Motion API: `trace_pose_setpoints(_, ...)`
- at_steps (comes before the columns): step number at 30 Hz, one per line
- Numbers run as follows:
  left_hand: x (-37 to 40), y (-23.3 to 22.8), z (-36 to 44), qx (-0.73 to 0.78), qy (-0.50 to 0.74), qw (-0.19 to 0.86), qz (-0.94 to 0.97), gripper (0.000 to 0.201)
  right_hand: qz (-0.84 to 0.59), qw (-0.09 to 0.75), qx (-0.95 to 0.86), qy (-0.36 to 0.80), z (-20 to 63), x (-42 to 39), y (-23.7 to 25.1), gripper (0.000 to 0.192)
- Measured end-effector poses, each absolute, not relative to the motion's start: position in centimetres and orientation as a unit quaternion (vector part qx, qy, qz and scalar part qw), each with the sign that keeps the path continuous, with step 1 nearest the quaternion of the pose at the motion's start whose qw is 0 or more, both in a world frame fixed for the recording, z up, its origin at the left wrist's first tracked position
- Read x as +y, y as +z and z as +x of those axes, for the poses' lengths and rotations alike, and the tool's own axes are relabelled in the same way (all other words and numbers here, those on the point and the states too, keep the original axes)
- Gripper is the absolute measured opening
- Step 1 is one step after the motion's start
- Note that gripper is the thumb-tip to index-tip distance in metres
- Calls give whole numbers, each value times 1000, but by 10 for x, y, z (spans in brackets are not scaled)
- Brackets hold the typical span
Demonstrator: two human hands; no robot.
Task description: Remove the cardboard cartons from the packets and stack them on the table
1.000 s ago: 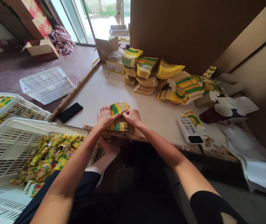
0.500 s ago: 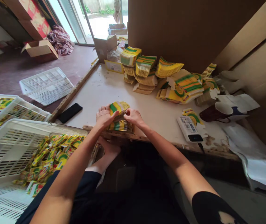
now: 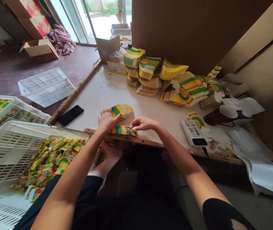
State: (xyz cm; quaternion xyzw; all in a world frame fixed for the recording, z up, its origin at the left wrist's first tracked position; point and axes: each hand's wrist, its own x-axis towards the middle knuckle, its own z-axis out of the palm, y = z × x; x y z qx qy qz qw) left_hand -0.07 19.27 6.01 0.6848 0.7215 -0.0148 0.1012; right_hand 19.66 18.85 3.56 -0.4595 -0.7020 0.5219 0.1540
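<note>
A stack of flat yellow-and-green cartons lies at the front edge of the table, its upper part fanned and its lower edges facing me. My left hand holds the stack from the left, thumb across its front and fingers along its far left side. At the lower right corner, my right hand is closed in a pinch on the edges of the lower cartons. Its fingertips partly hide what they grip. Plain brown card shows between the two hands.
More carton bundles are piled at the back. A black phone lies on the left, a white device and a dark mug on the right. White crates with small yellow packs stand at lower left.
My right hand has moved down and slightly right, from the middle of the stack to its lower right corner, uncovering brown card. My left hand stays on the stack.
</note>
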Motion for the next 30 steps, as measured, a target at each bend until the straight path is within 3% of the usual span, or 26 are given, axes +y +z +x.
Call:
trace_pose_setpoints(6, 192, 58, -1, 717, -14, 92, 691, 70, -468, 301, -615, 559, 201, 195, 14, 23)
trace_pose_setpoints(11, 193, 56, -2, 718, -13, 87, 691, 69, -469, 352, -567, 578, 199, 192, 8, 20)
trace_pose_setpoints(17, 192, 57, -2, 718, -10, 96, 689, 67, -493, 383, -529, 575, 191, 190, 9, 49)
trace_pose_setpoints(25, 191, 59, -1, 717, -15, 93, 690, 69, -497, 419, -518, 556, 186, 188, 8, 22)
trace_pose_setpoints(30, 190, 60, 0, 717, -12, 97, 690, 69, -490, 418, -517, 563, 187, 187, 9, 18)
